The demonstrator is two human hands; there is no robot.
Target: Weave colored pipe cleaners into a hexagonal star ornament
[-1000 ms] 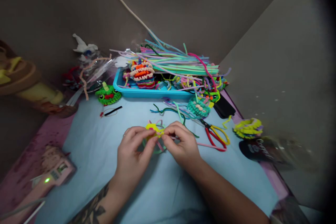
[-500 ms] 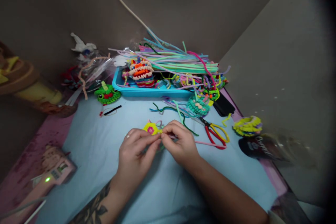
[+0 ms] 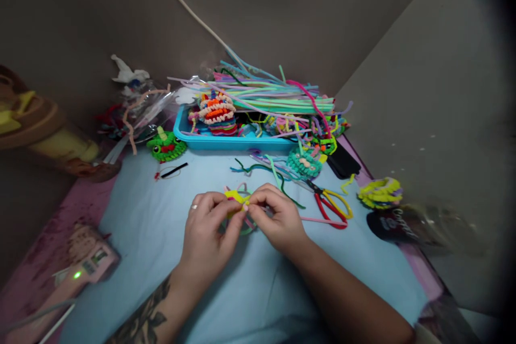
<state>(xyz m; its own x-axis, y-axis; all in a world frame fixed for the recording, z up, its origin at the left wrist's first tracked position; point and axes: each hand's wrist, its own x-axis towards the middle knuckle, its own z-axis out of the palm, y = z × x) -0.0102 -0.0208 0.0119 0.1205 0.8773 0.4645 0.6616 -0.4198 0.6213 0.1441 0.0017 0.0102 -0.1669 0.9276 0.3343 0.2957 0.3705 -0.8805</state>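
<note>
Both hands meet over the middle of the blue cloth. My left hand (image 3: 212, 228) is closed in a pinch on a small yellow pipe-cleaner piece (image 3: 234, 194), whose pink centre is mostly covered by the fingers. Pinching the same piece at its right edge is my right hand (image 3: 278, 217), thumb and forefinger together. Pink and mint-green pipe-cleaner loops show behind and below the fingertips. From beneath the right hand a pink pipe cleaner (image 3: 320, 220) runs out to the right, reaching red-and-yellow-handled pliers (image 3: 328, 201).
A blue tray (image 3: 242, 143) heaped with pipe cleaners (image 3: 278, 98) stands at the back. Nearby lie a green fuzzy figure (image 3: 166, 146), a teal one (image 3: 304, 164), a black phone-like object (image 3: 343, 160), a yellow fuzzy ring (image 3: 379, 193), a tipped bottle (image 3: 393, 226) and a pink power strip (image 3: 91, 266).
The yellow piece has turned between my fingers, so its pink centre is now less visible and more of the loops show. The hands stay close together, still pinching.
</note>
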